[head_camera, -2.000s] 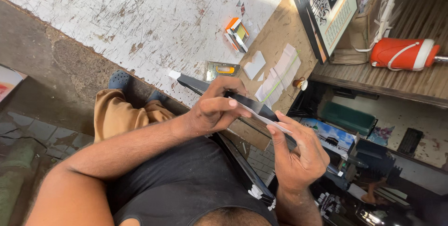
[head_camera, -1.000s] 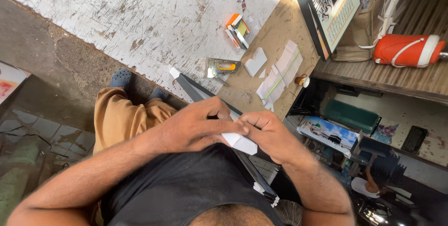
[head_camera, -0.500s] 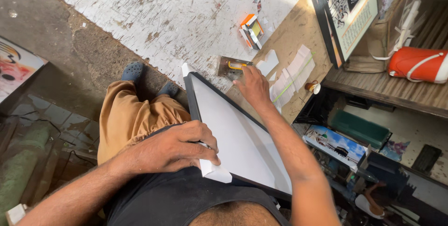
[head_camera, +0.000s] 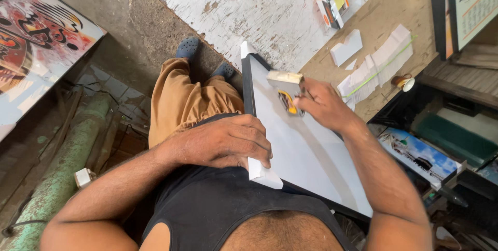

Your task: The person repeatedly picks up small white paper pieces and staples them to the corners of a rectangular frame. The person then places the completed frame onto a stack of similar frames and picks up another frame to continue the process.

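Tool [head_camera: 286, 86] half-hidden in right hand [head_camera: 324, 105], frame [head_camera: 306, 152] cropped

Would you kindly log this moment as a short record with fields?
Left hand: grips the near corner of the black-edged white panel, on its white corner guard.
Right hand: holds a small cream tool over the panel's far end.
Workbench: paper strips, orange-and-white box.
Floor: blue shoes.

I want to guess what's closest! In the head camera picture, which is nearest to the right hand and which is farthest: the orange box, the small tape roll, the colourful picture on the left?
From the right hand:
1. Small tape roll, to its right.
2. Orange box, above it.
3. Colourful picture, far left.
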